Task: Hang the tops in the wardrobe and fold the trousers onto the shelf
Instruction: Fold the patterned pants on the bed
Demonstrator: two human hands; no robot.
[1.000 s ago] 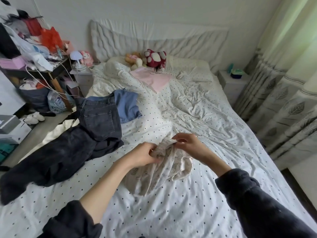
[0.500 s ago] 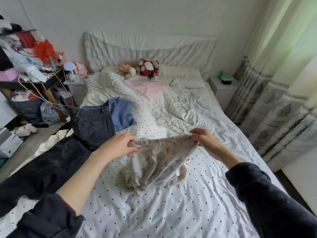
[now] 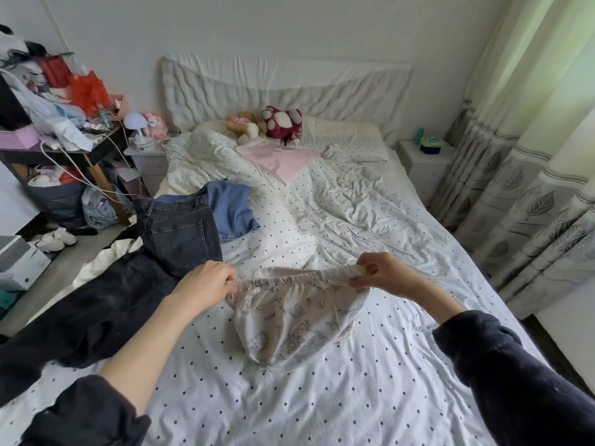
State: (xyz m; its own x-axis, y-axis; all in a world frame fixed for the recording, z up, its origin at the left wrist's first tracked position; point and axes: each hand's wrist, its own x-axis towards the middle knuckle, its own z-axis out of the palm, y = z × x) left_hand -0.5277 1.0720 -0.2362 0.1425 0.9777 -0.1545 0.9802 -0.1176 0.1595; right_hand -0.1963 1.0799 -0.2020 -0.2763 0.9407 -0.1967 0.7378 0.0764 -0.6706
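Note:
Cream patterned trousers (image 3: 289, 323) with an elastic waistband hang bunched above the dotted bed sheet (image 3: 370, 397). My left hand (image 3: 206, 284) pinches the waistband's left end and my right hand (image 3: 383, 272) pinches its right end, stretching it level between them. Dark jeans (image 3: 135, 278) lie spread over the bed's left side. A blue denim garment (image 3: 233, 210) sits beside them, and a pink top (image 3: 280, 159) lies near the pillows.
Stuffed toys (image 3: 277, 122) rest at the headboard. A cluttered dark desk (image 3: 58, 136) with bags and cables stands at the left, a white nightstand (image 3: 421, 159) at the right, and curtains (image 3: 531, 188) along the right wall. White cloth (image 3: 103, 262) lies at the bed's left edge.
My hands have moved apart and lifted slightly, pulling the bunched trousers open along the waistband. The view has shifted a little closer to the bed.

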